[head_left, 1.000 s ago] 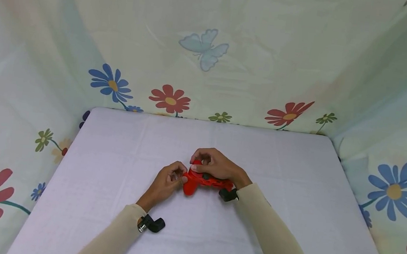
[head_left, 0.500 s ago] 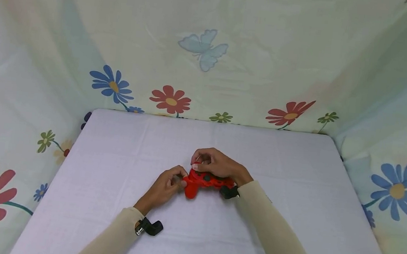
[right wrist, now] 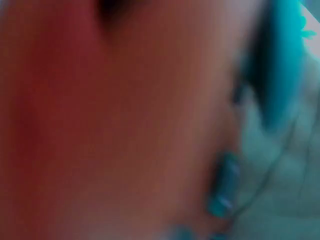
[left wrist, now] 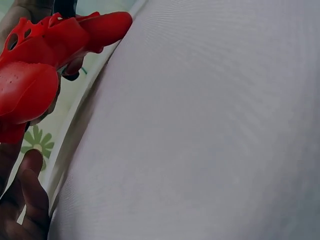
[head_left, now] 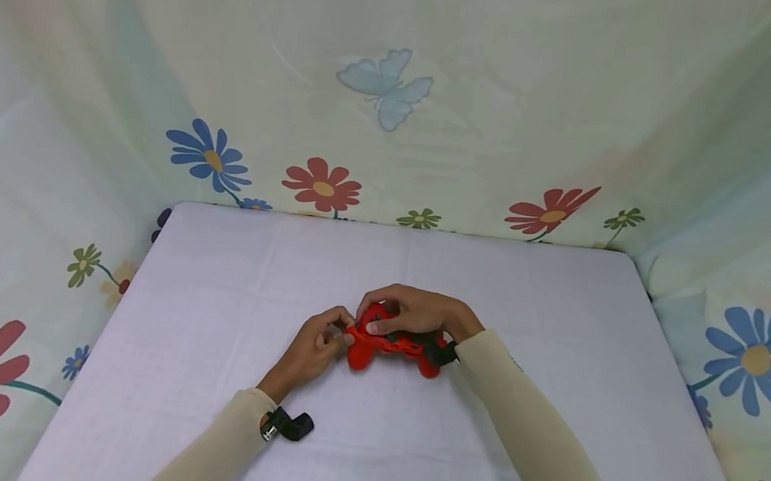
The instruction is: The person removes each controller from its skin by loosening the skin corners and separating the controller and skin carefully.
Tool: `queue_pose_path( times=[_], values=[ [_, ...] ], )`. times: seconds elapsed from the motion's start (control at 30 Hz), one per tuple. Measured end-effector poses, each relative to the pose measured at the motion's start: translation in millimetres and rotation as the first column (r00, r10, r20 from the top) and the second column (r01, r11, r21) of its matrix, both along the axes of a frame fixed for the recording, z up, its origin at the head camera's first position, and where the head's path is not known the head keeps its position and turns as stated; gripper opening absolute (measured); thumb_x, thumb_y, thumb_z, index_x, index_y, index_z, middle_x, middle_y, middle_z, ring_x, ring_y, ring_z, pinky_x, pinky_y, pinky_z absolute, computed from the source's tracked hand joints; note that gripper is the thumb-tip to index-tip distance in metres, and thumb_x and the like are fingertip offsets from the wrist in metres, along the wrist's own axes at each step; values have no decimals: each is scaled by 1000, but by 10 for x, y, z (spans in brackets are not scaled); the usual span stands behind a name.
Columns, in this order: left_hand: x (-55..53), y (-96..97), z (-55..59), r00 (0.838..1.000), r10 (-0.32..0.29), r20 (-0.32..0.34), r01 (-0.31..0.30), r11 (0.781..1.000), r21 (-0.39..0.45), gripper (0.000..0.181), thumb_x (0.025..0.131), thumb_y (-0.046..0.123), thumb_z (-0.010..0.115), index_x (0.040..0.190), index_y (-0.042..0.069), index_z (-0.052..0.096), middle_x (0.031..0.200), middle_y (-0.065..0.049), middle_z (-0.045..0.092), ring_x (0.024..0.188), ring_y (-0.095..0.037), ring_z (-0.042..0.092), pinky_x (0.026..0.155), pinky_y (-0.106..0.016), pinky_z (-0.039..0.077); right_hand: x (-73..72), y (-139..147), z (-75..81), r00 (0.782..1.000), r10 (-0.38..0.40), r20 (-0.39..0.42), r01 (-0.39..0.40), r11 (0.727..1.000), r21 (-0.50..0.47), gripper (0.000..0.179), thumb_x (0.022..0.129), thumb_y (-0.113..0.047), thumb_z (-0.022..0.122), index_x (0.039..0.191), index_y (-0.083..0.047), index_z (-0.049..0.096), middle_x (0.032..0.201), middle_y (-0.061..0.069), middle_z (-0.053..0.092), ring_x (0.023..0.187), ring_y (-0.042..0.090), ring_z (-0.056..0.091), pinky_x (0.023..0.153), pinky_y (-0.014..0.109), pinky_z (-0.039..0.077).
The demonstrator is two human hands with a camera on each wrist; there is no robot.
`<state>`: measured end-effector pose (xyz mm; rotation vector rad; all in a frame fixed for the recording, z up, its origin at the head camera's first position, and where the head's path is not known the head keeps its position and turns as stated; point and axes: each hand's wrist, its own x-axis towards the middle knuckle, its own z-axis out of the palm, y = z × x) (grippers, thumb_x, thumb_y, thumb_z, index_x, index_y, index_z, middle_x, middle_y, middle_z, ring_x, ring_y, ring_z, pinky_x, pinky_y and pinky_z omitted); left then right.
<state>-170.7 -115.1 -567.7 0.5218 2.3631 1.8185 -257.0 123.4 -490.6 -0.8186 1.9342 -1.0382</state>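
In the head view, a red, flexible-looking silicone controller cover (head_left: 360, 357) sits between both hands, with dark parts showing in its openings. It has the two-handled outline of a game controller. My left hand (head_left: 309, 346) pinches its left edge between thumb and fingers. From above, my right hand (head_left: 413, 311) grips its upper part, thumb on the near side and fingers over the far side. The left wrist view shows the red cover (left wrist: 65, 42) with holes along it, above curled left fingers (left wrist: 35, 195). Only blurred shapes fill the right wrist view.
A white cloth-covered table (head_left: 513, 434) lies under the hands. Behind and at both sides hangs a curtain (head_left: 482, 125) with flowers and a butterfly. Each wrist wears a small black camera, such as the left wrist camera (head_left: 291, 425).
The cover has turned, and both lower handles now show toward me. My right hand has shifted slightly, its thumb lower on the cover. My left hand keeps its pinch.
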Motion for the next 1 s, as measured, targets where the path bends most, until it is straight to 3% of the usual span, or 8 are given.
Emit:
queue_pose_path(
  times=[0.2, 0.53, 0.77, 1.0],
  values=[
    [-13, 21, 17, 1000, 2, -1, -2, 1000, -26, 10, 98, 24, 73, 103, 19, 66, 102, -2, 66, 83, -18, 57, 63, -23, 47, 30, -12, -122, 996, -84, -22, 82, 994, -72, 13, 100, -24, 75, 114, -22, 75, 106, 6, 70, 101, 25, 65, 87, 40, 57],
    [-11, -16, 19, 1000, -12, 18, 13, 998, -55, 11, 99, 24, 70, 107, 18, 67, 105, 0, 69, 102, -18, 60, 85, -28, 46, 35, -38, -183, 990, -140, -34, 136, 985, -101, 10, 100, -24, 76, 110, -22, 77, 103, 6, 72, 96, 24, 66, 83, 38, 56],
    [18, -37, 25, 1000, -4, -3, 4, 998, -58, 12, 98, 26, 69, 106, 17, 67, 104, -1, 69, 97, -16, 59, 77, -24, 44, 20, -43, -214, 984, -166, -60, 160, 982, -105, 9, 100, -25, 75, 108, -22, 78, 94, 5, 71, 85, 22, 65, 76, 34, 54],
    [46, -32, 18, 1000, 7, -16, -8, 998, -59, 11, 98, 26, 69, 103, 17, 67, 100, 1, 68, 97, -15, 60, 83, -25, 45, 9, -59, -274, 975, -187, -117, 177, 980, -96, 5, 99, -26, 77, 103, -24, 78, 86, 2, 71, 74, 18, 63, 72, 31, 52]
  ],
)
